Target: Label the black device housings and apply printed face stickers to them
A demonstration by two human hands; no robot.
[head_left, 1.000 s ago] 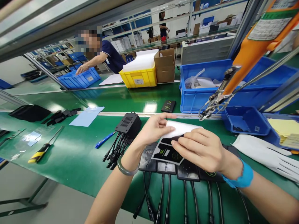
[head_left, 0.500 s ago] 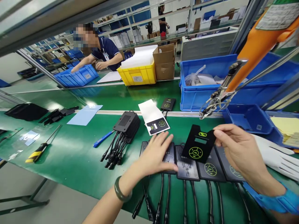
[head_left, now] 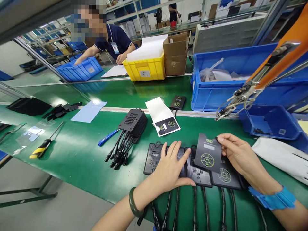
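My right hand pinches a black keypad sticker with green symbols, holding it just above a row of black controller units with cables on the green bench. My left hand lies flat on one of these units, fingers stretched out. Two units at the right carry stickers with green symbols. A white backing sheet with one sticker left on it lies farther back. A black box with a bundle of cables sits to the left.
An orange hanging screwdriver dangles at the right over small blue bins. A white glove, a large blue crate, a yellow crate, a blue pen and a yellow-black screwdriver lie around. A co-worker leans over a blue crate behind.
The sticker came off its white backing, which now lies on the bench behind. My left hand moved down flat onto a unit. My right hand lowered the sticker toward the row.
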